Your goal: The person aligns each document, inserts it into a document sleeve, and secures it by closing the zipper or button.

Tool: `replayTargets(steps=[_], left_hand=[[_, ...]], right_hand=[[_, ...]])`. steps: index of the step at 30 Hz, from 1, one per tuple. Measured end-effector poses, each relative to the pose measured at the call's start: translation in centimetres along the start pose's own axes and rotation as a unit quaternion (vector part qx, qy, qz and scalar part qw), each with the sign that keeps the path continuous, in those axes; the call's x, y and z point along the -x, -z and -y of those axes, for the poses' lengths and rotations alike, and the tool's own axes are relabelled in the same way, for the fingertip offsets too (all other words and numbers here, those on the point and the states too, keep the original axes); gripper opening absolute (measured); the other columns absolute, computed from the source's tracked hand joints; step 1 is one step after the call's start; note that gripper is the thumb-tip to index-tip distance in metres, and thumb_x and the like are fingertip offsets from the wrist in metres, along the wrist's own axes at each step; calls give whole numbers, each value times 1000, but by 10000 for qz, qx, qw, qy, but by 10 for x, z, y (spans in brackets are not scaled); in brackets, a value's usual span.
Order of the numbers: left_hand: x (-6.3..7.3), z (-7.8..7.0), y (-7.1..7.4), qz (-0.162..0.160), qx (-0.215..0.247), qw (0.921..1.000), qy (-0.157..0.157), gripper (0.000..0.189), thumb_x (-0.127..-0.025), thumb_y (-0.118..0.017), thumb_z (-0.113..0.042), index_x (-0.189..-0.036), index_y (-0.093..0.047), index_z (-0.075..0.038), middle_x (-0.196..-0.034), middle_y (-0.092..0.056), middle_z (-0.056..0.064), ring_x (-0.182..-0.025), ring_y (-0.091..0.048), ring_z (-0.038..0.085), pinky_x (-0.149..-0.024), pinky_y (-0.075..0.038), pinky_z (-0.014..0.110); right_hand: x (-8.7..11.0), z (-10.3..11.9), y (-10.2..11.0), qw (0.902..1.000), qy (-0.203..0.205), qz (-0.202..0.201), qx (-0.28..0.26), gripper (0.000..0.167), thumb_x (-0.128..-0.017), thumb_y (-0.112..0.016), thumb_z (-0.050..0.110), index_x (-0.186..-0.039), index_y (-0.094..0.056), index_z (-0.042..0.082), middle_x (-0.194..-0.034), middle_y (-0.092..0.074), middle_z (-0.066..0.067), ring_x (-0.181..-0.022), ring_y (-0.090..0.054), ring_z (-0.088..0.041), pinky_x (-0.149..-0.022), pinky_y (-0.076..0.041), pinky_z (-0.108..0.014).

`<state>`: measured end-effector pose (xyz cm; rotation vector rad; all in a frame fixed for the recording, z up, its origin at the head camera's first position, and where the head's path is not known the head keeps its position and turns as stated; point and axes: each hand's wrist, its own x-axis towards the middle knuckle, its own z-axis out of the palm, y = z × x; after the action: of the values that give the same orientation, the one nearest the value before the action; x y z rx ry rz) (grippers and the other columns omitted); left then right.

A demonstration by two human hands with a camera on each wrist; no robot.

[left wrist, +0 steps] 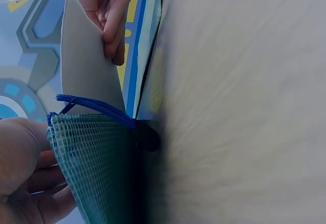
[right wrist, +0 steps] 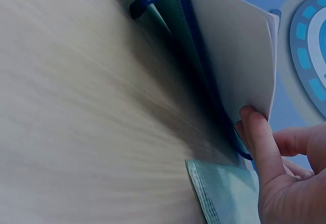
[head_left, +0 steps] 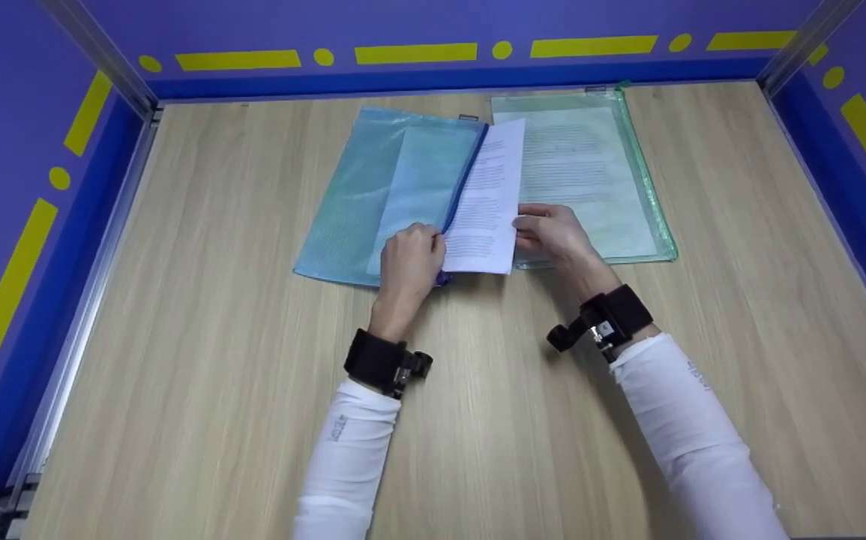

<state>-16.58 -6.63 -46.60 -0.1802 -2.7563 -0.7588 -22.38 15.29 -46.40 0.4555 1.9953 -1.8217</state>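
Note:
A blue mesh zip pouch (head_left: 358, 187) lies tilted on the table, its dark blue zipper edge open toward the right. Printed paper sheets (head_left: 486, 202) stick partway out of that opening; the rest shows faintly through the mesh. My left hand (head_left: 412, 259) grips the pouch's edge near its lower corner, by the blue zipper end (left wrist: 94, 104). With thumb and fingers my right hand (head_left: 552, 236) pinches the right edge of the sheets. In the right wrist view the sheets (right wrist: 237, 46) rise from the pouch mouth.
Partly under the sheets and to the right lies a green zip pouch (head_left: 590, 180) holding printed paper. The wooden table (head_left: 215, 337) is bounded by blue-purple walls (head_left: 433, 22) with yellow marks and by a metal rail (head_left: 91, 300) on the left.

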Motion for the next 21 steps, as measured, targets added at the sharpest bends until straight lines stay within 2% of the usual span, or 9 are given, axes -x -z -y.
replayTargets(steps=[6, 12, 21], left_hand=[[0, -2, -1, 77, 94, 9999, 26, 21, -93, -61, -11, -83, -76, 0, -79, -73, 13, -72, -70, 31, -65, -57, 44], [1, -4, -1, 47, 152, 9999, -42, 19, -93, -61, -8, -94, -78, 0, -85, -75, 14, -75, -72, 31, -66, -59, 41], [1, -6, 2, 48, 257, 9996, -88, 19, -93, -60, -8, -94, -77, 1, -83, -74, 14, -72, -71, 29, -64, -58, 40]], right_hand=[[-1, -2, -13, 9992, -10, 62, -399, 47, -95, -58, 4, -141, -51, -2, -94, -69, -2, -72, -69, -5, -66, -57, -16], [-2, -2, -23, 9978, 176, 152, -628, 48, -93, -58, 0, -140, -49, -6, -101, -66, -6, -72, -69, -6, -67, -58, -16], [-5, 1, -37, 9972, 103, 11, -743, 45, -92, -60, -2, -137, -55, -3, -107, -67, -10, -74, -70, -7, -69, -59, -18]])
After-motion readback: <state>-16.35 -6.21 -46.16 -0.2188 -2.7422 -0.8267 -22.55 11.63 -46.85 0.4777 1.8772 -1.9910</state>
